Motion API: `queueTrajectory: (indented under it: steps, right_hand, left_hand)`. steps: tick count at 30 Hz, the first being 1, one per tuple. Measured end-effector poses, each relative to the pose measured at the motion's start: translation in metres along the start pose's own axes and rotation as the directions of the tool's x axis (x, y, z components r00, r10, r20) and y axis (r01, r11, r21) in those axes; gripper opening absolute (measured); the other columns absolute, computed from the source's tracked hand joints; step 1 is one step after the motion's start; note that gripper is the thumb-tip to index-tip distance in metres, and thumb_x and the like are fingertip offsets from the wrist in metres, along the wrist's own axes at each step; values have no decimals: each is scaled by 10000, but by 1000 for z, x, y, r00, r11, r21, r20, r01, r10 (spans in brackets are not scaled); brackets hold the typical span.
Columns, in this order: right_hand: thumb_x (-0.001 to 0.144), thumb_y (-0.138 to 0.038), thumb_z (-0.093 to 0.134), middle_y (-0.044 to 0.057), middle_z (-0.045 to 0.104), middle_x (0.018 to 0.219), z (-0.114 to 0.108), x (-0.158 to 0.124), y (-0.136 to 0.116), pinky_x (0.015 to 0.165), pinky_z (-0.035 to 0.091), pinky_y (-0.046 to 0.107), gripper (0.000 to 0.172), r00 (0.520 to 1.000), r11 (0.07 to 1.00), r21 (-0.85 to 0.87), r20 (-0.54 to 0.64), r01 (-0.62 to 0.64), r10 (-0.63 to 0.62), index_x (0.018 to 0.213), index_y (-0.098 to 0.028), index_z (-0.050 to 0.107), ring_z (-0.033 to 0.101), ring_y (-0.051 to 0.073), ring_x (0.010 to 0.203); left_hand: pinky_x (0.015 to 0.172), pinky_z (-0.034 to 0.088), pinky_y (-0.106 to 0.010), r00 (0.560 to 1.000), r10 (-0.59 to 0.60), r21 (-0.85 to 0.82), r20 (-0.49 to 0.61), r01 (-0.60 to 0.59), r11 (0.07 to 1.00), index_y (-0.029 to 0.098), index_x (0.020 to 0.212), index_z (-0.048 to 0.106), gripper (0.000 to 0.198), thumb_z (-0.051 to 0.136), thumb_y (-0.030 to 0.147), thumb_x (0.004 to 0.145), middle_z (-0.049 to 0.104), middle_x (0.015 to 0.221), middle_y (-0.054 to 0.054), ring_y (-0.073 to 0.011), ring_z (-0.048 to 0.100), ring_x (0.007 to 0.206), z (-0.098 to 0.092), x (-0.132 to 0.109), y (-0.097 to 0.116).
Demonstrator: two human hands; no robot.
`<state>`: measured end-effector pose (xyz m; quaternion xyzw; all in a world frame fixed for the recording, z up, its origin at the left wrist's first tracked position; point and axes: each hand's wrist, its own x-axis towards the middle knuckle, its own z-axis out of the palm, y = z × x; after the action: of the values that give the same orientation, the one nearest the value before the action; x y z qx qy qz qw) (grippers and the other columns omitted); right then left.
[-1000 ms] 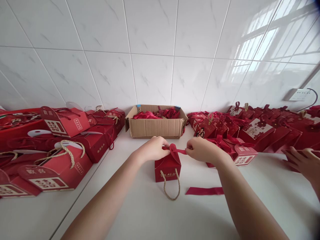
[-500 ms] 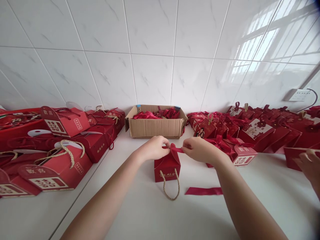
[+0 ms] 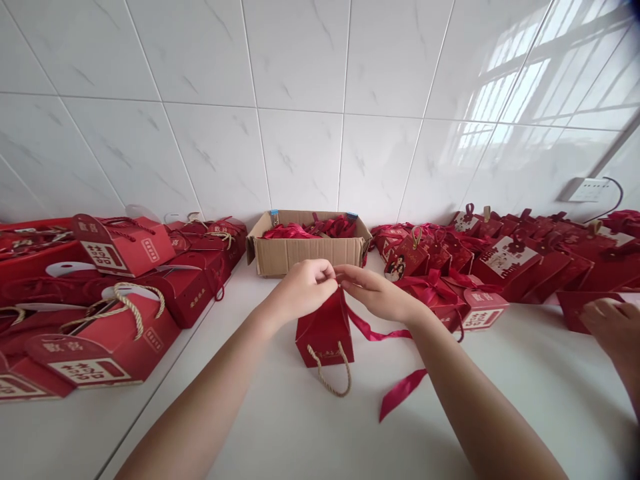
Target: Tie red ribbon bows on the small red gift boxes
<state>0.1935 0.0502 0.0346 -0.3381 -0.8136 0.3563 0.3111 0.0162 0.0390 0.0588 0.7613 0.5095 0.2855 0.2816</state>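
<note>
Red gift box (image 3: 325,337) is standing upright mid-worktop (image 3: 280,427), rope handle (image 3: 334,392) drooping off its near face. L hand (image 3: 307,290) is curling its fingers at the box's peak; R hand (image 3: 380,297) is meeting it there, fingers nearly straight. Grip: can't tell what either's pinching, fingertips are hiding it. Satin ribbon (image 3: 370,330) is trailing R from the peak, passing behind the R forearm; a ribbon end (image 3: 400,397) is showing nearer, can't tell if it's the same pc. Step in hand's prob. ribbon work at the peak; next move's likely needing a steady L hold, ribbon running untwisted. Behind, a cardboard carton (image 3: 307,257) is holding more ribbon; far R, a co-worker's hand (image 3: 613,327) is touching another red box (image 3: 575,310).
</note>
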Motion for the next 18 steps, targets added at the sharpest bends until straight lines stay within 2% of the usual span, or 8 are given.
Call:
queueTrajectory:
  steps: [2, 4, 7, 9, 10, 13, 15, 18]
  right_hand:
    - [923, -322, 398, 54, 628, 1069, -3, -1, -1, 913, 436, 361, 306, 1000, 1000, 15, -21, -12, 12, 1160, -216, 560, 564, 187, 1009]
    - [932, -366, 383, 52, 634, 1039, -5, -2, -5, 921, 429, 359, 311, 1000, 997, 79, -18, 1, 1, 1105, -212, 591, 567, 182, 981]
    - [928, -427, 383, 50, 644, 917, -7, -4, -14, 861, 451, 331, 345, 999, 977, 214, -39, 27, -19, 942, -184, 627, 581, 165, 873]
    - [897, -439, 456, 39, 630, 823, -11, -7, -20, 789, 463, 298, 321, 994, 965, 258, -111, 37, -9, 847, -166, 617, 579, 149, 794]
    - [876, -431, 502, 29, 620, 786, -14, -9, -23, 757, 462, 283, 294, 987, 963, 264, -161, 44, -1, 818, -164, 610, 575, 142, 764]
    - [843, -381, 574, 10, 609, 745, -26, -22, -34, 725, 455, 270, 211, 939, 960, 262, -343, 98, -2, 794, -180, 613, 569, 129, 716]
    - [845, -348, 579, 8, 612, 754, -35, -36, -43, 740, 456, 285, 161, 875, 956, 245, -484, 160, -23, 794, -201, 622, 574, 132, 712]
    - [866, -329, 548, -1, 588, 766, -48, -67, -61, 786, 447, 294, 121, 723, 944, 177, -686, 277, -84, 805, -244, 609, 572, 130, 742]
  left_hand:
    - [666, 480, -302, 1000, -12, -154, 6, 13, 988, 185, 720, 534, 144, 474, 306, 772, 640, 694, -4, -185, 645, 703, -2, 1, 4]
    - [768, 492, -335, 999, 33, -307, -11, -35, 951, 179, 744, 526, 148, 479, 310, 793, 649, 742, -11, -193, 660, 773, -6, 0, 9]
    - [796, 488, -325, 984, 142, -339, -110, -171, 925, 176, 780, 532, 178, 471, 337, 825, 632, 784, -13, -179, 635, 815, -14, -6, 16]
    - [737, 478, -288, 972, 164, -193, -167, -196, 961, 186, 796, 551, 211, 468, 376, 834, 620, 808, -9, -162, 605, 792, -19, -11, 16]
    - [689, 469, -272, 975, 144, -92, -170, -162, 983, 194, 805, 562, 234, 470, 408, 830, 617, 813, -9, -158, 593, 765, -21, -13, 14]
    - [525, 407, -250, 998, -23, 203, -53, 34, 979, 211, 845, 573, 345, 520, 540, 753, 623, 816, -27, -166, 571, 656, -22, -17, 2]
    - [460, 351, -246, 985, -152, 349, 86, 113, 930, 210, 820, 565, 399, 587, 575, 662, 622, 786, -33, -172, 558, 596, -18, -17, -6]
    - [425, 282, -248, 955, -222, 440, 199, 115, 890, 208, 703, 522, 314, 628, 490, 618, 594, 692, -19, -156, 508, 519, -8, -13, -14]
